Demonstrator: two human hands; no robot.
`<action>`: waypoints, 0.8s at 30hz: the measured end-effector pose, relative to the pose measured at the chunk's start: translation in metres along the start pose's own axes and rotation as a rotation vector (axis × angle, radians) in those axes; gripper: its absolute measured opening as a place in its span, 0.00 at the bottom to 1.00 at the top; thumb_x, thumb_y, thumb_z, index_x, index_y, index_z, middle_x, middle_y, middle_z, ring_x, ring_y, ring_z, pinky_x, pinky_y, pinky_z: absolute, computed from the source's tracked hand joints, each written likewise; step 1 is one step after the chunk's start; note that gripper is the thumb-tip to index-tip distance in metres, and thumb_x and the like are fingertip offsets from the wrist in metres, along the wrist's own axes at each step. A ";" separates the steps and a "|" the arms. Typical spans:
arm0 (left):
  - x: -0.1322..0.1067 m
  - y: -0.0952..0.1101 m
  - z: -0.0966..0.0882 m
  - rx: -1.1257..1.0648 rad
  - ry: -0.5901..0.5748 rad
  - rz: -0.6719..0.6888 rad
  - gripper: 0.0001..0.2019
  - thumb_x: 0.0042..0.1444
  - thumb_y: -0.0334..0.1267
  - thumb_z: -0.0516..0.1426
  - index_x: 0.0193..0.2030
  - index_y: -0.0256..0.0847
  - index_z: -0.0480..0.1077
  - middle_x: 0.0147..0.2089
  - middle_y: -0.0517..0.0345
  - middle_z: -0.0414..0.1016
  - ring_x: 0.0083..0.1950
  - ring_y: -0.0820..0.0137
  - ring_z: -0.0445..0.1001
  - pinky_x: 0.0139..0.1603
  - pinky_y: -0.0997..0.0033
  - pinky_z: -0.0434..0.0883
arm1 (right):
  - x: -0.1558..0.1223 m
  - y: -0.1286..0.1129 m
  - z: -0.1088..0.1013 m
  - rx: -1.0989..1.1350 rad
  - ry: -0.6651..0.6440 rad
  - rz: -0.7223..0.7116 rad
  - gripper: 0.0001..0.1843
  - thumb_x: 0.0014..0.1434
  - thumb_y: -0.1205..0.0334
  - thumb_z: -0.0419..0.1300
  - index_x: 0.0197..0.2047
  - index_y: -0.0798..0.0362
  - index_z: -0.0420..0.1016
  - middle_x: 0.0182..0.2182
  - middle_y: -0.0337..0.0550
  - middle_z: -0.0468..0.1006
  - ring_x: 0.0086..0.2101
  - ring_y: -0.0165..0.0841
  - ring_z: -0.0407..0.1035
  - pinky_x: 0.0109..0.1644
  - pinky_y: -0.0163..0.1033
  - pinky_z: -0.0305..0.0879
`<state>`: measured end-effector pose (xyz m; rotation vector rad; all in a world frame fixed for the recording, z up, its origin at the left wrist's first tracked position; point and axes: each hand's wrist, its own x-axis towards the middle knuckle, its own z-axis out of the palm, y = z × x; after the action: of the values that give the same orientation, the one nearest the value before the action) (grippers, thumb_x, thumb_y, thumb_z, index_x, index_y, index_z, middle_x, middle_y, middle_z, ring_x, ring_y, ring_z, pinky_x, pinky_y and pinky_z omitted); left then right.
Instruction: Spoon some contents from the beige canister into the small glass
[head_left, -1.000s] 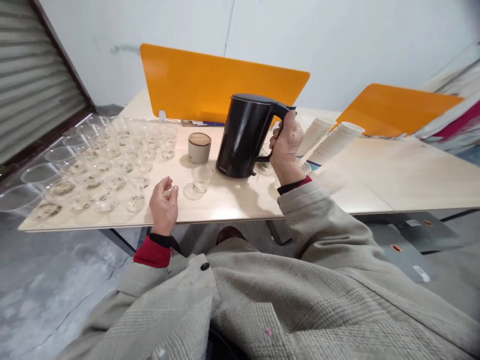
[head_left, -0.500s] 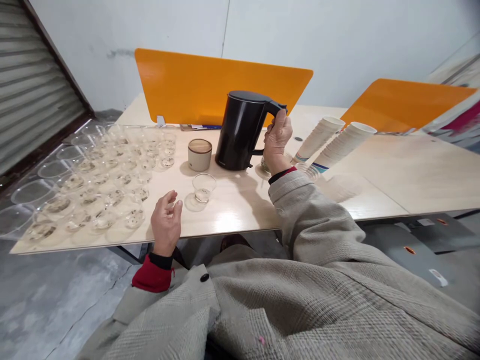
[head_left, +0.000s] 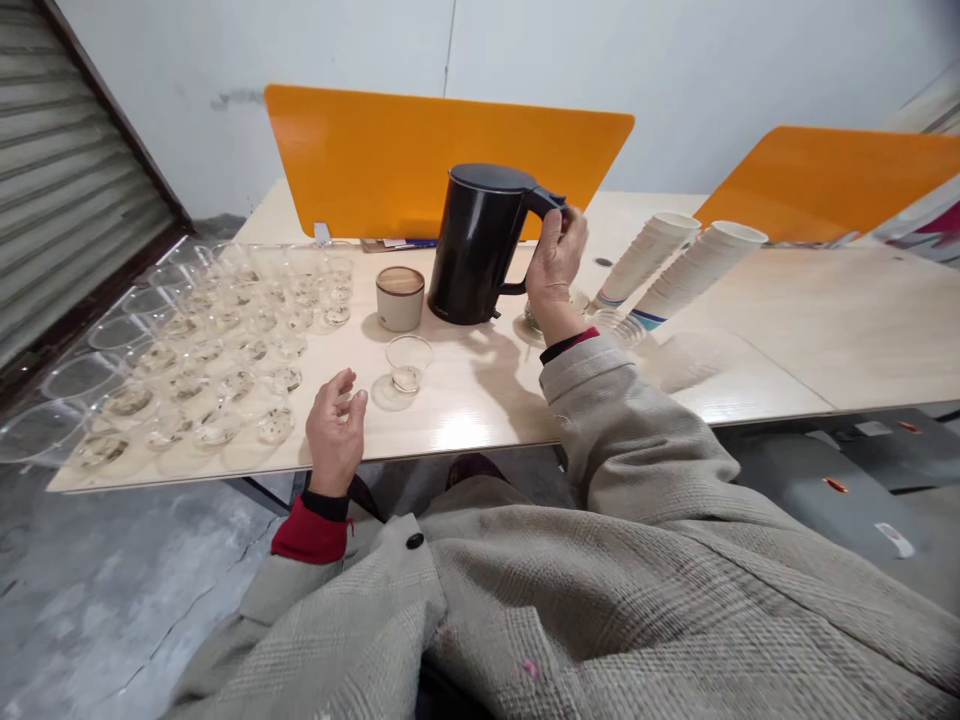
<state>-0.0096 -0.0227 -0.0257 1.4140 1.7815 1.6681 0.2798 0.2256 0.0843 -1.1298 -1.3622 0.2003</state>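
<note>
My right hand is wrapped round the handle of a black electric kettle, thumb on the near side. The kettle is upright, its lid shut, and appears to rest on the table. My left hand is open and holds nothing, fingers apart and slightly bent, over the table's front edge. Right of it stands a single clear plastic cup with a little dark matter at its bottom. Behind that cup is a pale canister with a wooden lid, left of the kettle.
Rows of clear cups with dark bits in their bottoms fill the table's left end. Two stacks of white paper cups lie on the right, beside stacked clear cups. An orange divider stands at the back. Grey chairs are below right.
My right hand's fingers look looser and straighter on the kettle handle. The view has shifted slightly; kettle, canister and cup keep about the same places. My left hand has hardly moved.
</note>
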 end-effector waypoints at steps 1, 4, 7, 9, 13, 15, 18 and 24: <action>0.001 -0.001 -0.001 0.008 -0.010 0.002 0.22 0.65 0.50 0.59 0.61 0.42 0.74 0.60 0.44 0.81 0.60 0.60 0.81 0.56 0.60 0.80 | -0.013 -0.009 -0.009 -0.059 0.062 -0.005 0.35 0.75 0.31 0.37 0.69 0.45 0.63 0.68 0.57 0.65 0.72 0.49 0.56 0.68 0.67 0.66; 0.004 -0.004 -0.002 0.071 -0.044 0.016 0.24 0.65 0.48 0.59 0.65 0.42 0.73 0.64 0.42 0.78 0.64 0.58 0.79 0.59 0.58 0.80 | -0.072 -0.039 -0.031 -0.323 0.056 -0.125 0.36 0.77 0.37 0.33 0.80 0.40 0.50 0.77 0.49 0.56 0.76 0.49 0.49 0.75 0.67 0.58; 0.010 -0.006 0.002 0.168 -0.131 0.085 0.29 0.63 0.47 0.61 0.69 0.41 0.70 0.71 0.40 0.73 0.70 0.54 0.75 0.65 0.52 0.77 | -0.137 -0.057 -0.038 -0.201 -0.260 -0.138 0.36 0.77 0.40 0.37 0.78 0.47 0.55 0.72 0.53 0.66 0.73 0.48 0.59 0.76 0.62 0.59; 0.014 -0.008 0.007 0.204 -0.213 0.123 0.31 0.63 0.46 0.61 0.71 0.41 0.68 0.73 0.40 0.70 0.72 0.53 0.72 0.70 0.49 0.74 | -0.169 -0.057 -0.032 -0.129 -0.519 -0.061 0.36 0.75 0.40 0.44 0.75 0.53 0.61 0.69 0.57 0.71 0.69 0.47 0.66 0.74 0.58 0.63; 0.020 -0.008 0.016 0.258 -0.308 0.145 0.32 0.65 0.43 0.58 0.74 0.35 0.65 0.73 0.37 0.71 0.74 0.53 0.71 0.74 0.48 0.69 | -0.196 -0.043 -0.013 -0.142 -0.756 0.053 0.38 0.71 0.46 0.51 0.75 0.61 0.61 0.69 0.62 0.72 0.67 0.47 0.69 0.72 0.54 0.66; 0.020 -0.007 0.019 0.345 -0.324 0.195 0.31 0.66 0.42 0.56 0.74 0.35 0.64 0.73 0.36 0.72 0.75 0.52 0.69 0.77 0.46 0.66 | -0.198 -0.040 -0.008 -0.249 -0.785 0.010 0.38 0.70 0.50 0.52 0.76 0.63 0.60 0.71 0.63 0.70 0.68 0.49 0.66 0.74 0.55 0.62; 0.015 -0.003 0.023 0.529 -0.345 0.259 0.31 0.67 0.40 0.54 0.74 0.32 0.63 0.76 0.33 0.68 0.79 0.47 0.63 0.80 0.39 0.59 | -0.200 -0.044 -0.010 -0.413 -0.859 -0.107 0.41 0.71 0.49 0.53 0.77 0.68 0.58 0.74 0.67 0.65 0.72 0.53 0.60 0.78 0.56 0.55; 0.006 0.006 0.026 0.799 -0.390 0.225 0.30 0.71 0.41 0.48 0.76 0.31 0.62 0.80 0.33 0.60 0.83 0.41 0.53 0.80 0.27 0.50 | -0.207 -0.059 -0.020 -0.600 -0.990 -0.175 0.50 0.72 0.39 0.55 0.79 0.73 0.53 0.78 0.72 0.54 0.77 0.59 0.49 0.80 0.62 0.45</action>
<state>0.0099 -0.0038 -0.0253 2.1374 2.1912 0.6483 0.2105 0.0417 -0.0058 -1.4641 -2.5071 0.2435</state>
